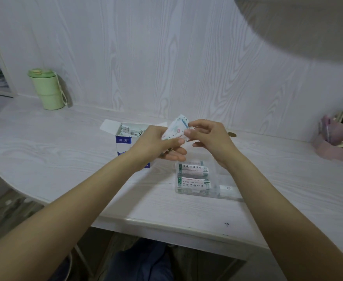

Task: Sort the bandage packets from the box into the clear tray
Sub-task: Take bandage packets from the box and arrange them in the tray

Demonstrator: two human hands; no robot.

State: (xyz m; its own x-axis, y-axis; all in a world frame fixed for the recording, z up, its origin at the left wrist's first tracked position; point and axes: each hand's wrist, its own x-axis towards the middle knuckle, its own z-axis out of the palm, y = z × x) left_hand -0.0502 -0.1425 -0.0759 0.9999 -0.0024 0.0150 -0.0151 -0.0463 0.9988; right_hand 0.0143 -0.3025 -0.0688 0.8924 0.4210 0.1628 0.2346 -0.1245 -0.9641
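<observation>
Both hands meet above the table between the box and the tray. My left hand (162,144) grips a small bunch of white bandage packets (176,128) with blue-green print. My right hand (209,138) pinches the top edge of the same bunch. The blue and white box (124,141) stands open just left of my hands, with more packets showing inside. The clear tray (217,191) lies below my hands, nearer to me, holding stacked packets (192,175) printed in green and red.
A green lidded cup (47,88) stands at the back left by the wall. A pink holder full of pens (336,136) sits at the far right. The table's front edge (166,222) runs close to my knees.
</observation>
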